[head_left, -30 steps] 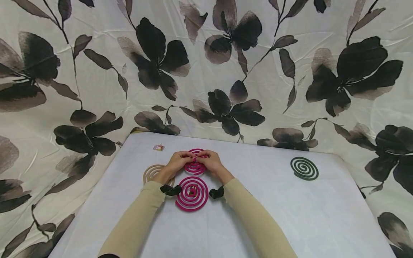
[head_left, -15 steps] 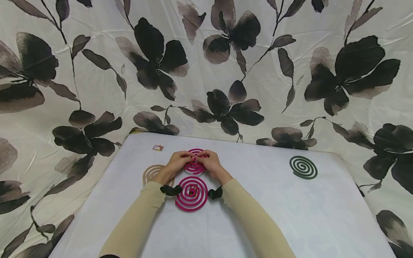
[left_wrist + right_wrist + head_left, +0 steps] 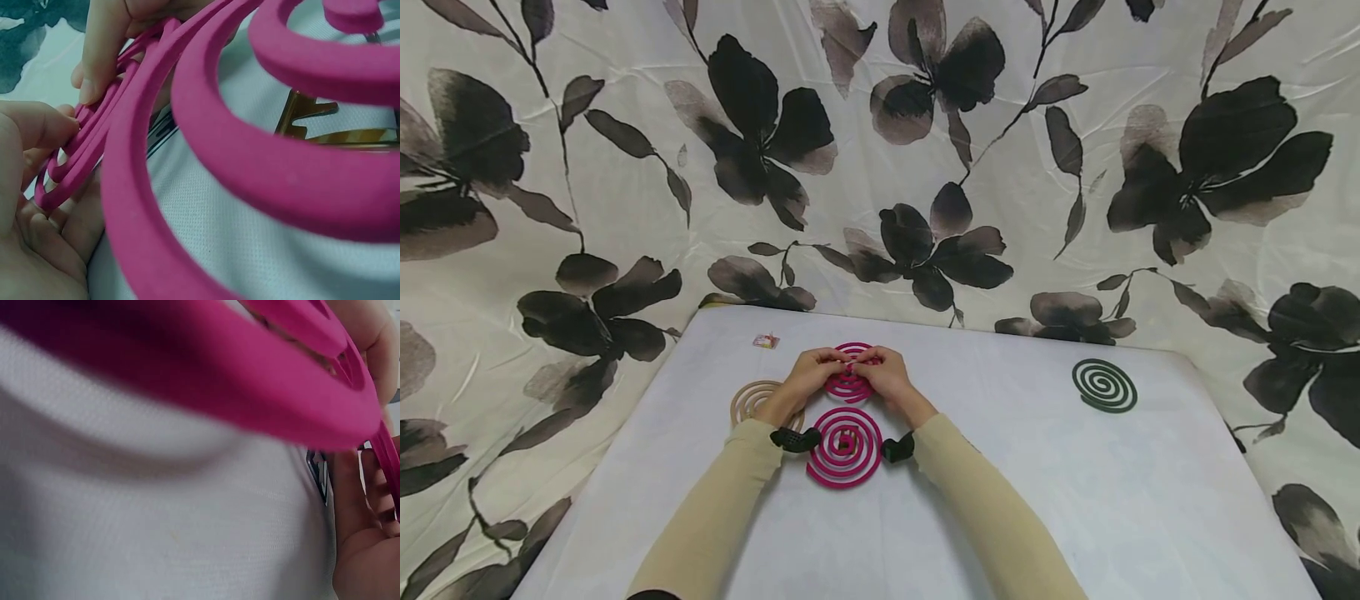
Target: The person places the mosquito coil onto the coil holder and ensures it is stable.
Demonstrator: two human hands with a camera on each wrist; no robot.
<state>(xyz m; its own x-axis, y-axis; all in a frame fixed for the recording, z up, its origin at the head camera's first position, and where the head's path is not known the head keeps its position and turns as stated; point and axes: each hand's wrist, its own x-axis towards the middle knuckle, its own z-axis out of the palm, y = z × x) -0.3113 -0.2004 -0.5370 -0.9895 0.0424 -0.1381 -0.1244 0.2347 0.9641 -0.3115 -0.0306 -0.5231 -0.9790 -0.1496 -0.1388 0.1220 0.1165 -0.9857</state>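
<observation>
Both hands meet over a pink mosquito coil (image 3: 850,399) in the far middle of the table. My left hand (image 3: 808,375) pinches its left side, and my right hand (image 3: 891,379) pinches its right side. The fingers hide part of its centre and upper rings. In the left wrist view, this coil (image 3: 94,134) is tilted between the fingertips. Closer to me, between the wrists, a second pink mosquito coil (image 3: 844,485) is raised on a gold metal stand (image 3: 294,112). A tan mosquito coil (image 3: 734,404) lies partly hidden beneath my left wrist.
A green mosquito coil (image 3: 1105,386) lies at the right of the white-covered table (image 3: 1000,467). At the back left is a small printed packet (image 3: 766,341). Behind the table hangs a floral cloth (image 3: 850,183). Each wrist wears a black camera.
</observation>
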